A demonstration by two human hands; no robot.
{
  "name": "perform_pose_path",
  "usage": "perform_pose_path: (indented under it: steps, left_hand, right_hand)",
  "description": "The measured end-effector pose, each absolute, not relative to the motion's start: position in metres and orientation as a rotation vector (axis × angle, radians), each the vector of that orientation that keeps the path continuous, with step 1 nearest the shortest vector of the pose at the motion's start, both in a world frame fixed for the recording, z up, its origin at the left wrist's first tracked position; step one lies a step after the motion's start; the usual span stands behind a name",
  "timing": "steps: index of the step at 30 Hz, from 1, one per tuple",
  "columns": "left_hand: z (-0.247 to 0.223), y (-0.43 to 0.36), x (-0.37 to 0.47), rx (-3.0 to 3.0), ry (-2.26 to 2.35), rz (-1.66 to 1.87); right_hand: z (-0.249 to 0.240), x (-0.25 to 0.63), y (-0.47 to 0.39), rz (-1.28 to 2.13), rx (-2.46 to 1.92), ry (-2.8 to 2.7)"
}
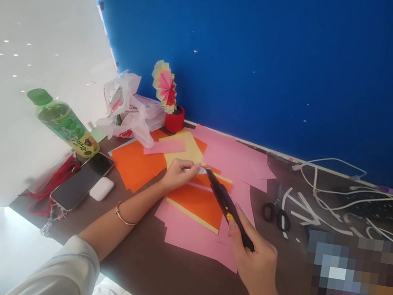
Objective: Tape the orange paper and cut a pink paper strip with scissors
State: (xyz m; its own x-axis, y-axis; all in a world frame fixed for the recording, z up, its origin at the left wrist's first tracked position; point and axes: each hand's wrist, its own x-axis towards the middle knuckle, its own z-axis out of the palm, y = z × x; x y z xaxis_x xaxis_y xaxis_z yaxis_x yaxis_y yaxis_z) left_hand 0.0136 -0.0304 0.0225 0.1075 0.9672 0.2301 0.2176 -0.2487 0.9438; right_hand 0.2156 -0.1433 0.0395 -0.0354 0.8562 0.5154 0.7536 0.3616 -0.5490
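Observation:
My right hand point(257, 260) grips a black utility knife point(220, 198) with a yellow slider under the thumb; its tip points up and left towards my left hand. My left hand point(181, 175) is closed in a pinch on a narrow white strip point(200, 171), which meets the knife's tip. Beneath both hands lie orange paper point(195, 204) with a yellow edge and larger pink sheets point(187, 235). Yellow paper point(191, 146) and a pink strip point(167, 147) lie just beyond my left hand.
Black-handled scissors point(277, 215), white paper strips point(301, 207) and white cables point(322, 198) lie right. A green-capped bottle point(67, 123), phone point(82, 182), white earbud case point(101, 188) and plastic bag point(132, 108) stand left. A paper flower in a red pot point(174, 119) is behind.

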Motion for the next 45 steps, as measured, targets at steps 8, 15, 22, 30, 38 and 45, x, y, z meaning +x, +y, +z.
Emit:
perform_pose_path:
  steps: [8, 15, 22, 30, 38, 45]
  left_hand:
    - [0.022, -0.029, 0.014, 1.569, 1.225, 1.212]
    - [0.019, -0.026, 0.013, 1.552, 1.209, 1.241]
    - [0.022, -0.024, 0.014, 1.481, 1.213, 1.307]
    - [0.024, -0.023, 0.009, 1.521, 1.104, 1.216]
    - [0.031, -0.015, -0.006, 1.541, 0.999, 1.129]
    - [0.037, -0.011, -0.01, 1.575, 0.917, 0.986]
  right_hand:
    - [0.04, 0.217, -0.144, 0.012, -1.373, -1.887]
    - [0.04, 0.217, -0.144, -0.036, -1.309, -1.948]
    - [0.044, 0.219, -0.145, -0.046, -1.328, -1.995]
    - [0.043, 0.225, -0.137, -0.152, -1.333, -1.864]
    - [0.049, 0.226, -0.138, -0.018, -1.281, -1.94]
    - [0.053, 0.222, -0.139, 0.02, -1.232, -1.969]
